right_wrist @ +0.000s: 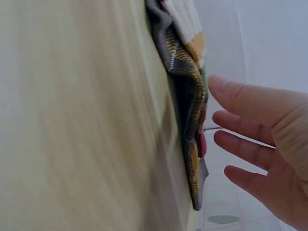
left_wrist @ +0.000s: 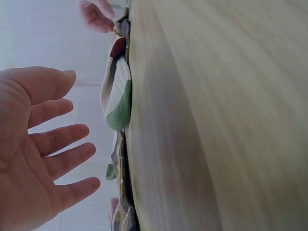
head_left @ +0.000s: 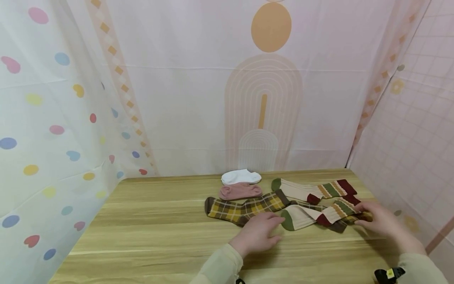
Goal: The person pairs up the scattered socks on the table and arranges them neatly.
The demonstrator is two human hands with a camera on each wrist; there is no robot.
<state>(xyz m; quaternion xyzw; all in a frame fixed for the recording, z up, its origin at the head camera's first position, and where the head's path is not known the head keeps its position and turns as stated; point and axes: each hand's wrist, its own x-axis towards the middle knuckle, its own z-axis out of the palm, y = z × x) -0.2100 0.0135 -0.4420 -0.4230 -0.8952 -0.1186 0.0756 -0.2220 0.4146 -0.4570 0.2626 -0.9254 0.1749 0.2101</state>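
My left hand (head_left: 258, 233) hovers at the near side of the yellow-and-brown plaid sock (head_left: 227, 210), its fingers spread and holding nothing. Just right of its fingertips lies the green toe of a cream sock (head_left: 301, 217) with a dark red heel and striped cuff. My right hand (head_left: 377, 219) is at that cuff; in the right wrist view its thumb (right_wrist: 238, 96) comes right up to the fabric, fingers loosely extended. Under the cream sock a second plaid sock (head_left: 338, 226) is partly hidden. A matching cream sock (head_left: 294, 189) lies behind.
Behind the plaid sock lie a pink ankle sock (head_left: 241, 191) and white ankle socks (head_left: 241, 176). All rest on a wood-grain table (head_left: 149, 228). Patterned curtains (head_left: 177, 98) hang along the back and both sides.
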